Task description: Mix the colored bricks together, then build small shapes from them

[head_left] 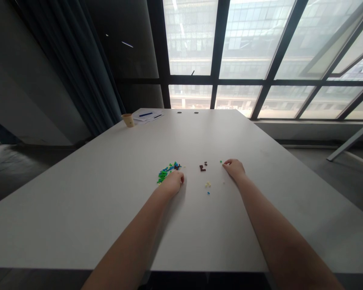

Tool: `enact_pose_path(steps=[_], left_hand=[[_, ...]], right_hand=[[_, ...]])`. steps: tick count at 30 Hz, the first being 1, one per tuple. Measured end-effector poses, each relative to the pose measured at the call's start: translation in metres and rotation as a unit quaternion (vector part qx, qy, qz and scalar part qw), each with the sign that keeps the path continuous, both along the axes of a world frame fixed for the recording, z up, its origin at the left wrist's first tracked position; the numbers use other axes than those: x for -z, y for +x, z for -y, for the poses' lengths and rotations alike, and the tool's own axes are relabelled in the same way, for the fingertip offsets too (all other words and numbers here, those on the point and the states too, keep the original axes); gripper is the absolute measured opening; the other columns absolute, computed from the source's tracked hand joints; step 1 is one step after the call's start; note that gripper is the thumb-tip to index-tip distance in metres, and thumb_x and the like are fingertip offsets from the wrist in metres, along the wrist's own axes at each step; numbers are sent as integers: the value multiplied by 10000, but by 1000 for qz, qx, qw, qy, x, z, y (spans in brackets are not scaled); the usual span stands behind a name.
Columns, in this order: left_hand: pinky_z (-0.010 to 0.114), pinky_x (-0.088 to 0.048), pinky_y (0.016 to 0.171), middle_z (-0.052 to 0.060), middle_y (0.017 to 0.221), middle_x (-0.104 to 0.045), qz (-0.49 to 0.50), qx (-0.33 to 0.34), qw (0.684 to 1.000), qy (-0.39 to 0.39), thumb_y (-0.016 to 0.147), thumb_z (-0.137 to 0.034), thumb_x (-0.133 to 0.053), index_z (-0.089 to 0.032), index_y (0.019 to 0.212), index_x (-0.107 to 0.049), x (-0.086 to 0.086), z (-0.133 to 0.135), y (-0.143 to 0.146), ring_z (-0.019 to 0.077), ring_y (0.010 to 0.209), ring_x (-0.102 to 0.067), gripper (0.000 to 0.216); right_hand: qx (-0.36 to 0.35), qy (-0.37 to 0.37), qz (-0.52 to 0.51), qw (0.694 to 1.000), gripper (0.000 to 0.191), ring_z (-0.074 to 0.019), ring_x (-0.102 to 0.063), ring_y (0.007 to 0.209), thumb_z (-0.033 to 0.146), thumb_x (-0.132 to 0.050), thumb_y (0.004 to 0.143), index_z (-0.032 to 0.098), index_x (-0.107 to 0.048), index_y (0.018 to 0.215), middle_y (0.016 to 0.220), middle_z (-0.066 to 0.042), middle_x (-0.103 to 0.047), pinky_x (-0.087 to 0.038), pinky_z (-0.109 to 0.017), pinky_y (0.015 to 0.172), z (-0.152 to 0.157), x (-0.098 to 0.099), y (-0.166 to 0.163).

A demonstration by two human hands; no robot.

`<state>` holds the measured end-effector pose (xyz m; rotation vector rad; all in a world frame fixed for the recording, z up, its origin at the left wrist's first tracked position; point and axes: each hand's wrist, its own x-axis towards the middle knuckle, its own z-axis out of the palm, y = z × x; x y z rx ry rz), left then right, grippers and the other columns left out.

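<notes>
While L hand (172, 182) flanks bricks (162, 175), R hand (234, 167) nr green pc (220, 162); fingers' grip unclear.

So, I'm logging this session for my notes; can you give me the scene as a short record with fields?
Surface: white table
Left grip: at the near right side of the mixed pile; hold unclear
Right grip: fingertips close by a small green piece; hold unclear
Pile colours: mostly green and blue, some dark
Between hands: brown pieces
Nearer the wearer: yellow pieces, blue piece
Far left: tan cup beside papers
</notes>
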<state>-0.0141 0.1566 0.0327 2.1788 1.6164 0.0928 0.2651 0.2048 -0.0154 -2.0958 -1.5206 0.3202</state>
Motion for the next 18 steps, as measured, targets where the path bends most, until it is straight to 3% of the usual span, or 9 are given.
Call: enact_pose_path(steps=[5, 10, 13, 18], left_hand=[[241, -340, 581, 63, 708, -595, 17, -15, 1000, 17, 575, -10, -476, -132, 694, -623, 4, 0, -2, 165, 615, -526, 225], [237, -357, 625, 89, 839, -597, 2, -4, 1000, 26, 575, 24, -441, -132, 793, -622, 1, 0, 0, 178, 718, -541, 323], [229, -361, 674, 100, 910, -578, -11, 8, 999, 42, 586, 55, -412, -132, 821, -613, 1, 0, 0, 173, 786, -534, 361], [235, -367, 726, 106, 940, -560, -18, 7, 998, 59, 635, 38, -397, -135, 805, -598, 5, -3, -1, 171, 823, -527, 315]], right_hand=[[9, -2, -21, 1000, 146, -191, -572, 698, 292, -626, 623, 192, -696, 705, 745, -82, -645, -392, -276, 647, -6, 2, 5], [26, 36, -69, 997, 293, -180, -574, 697, 358, -540, 704, 133, -689, 819, 769, -98, -649, -400, -262, 644, 0, -6, 8], [33, 57, -103, 992, 374, -166, -573, 673, 386, -478, 738, 99, -671, 879, 774, -96, -652, -405, -247, 615, 11, -14, 10], [5, 86, -186, 979, 355, -166, -565, 662, 399, -517, 679, 112, -679, 810, 719, -68, -654, -398, -245, 600, 39, -15, 11]])
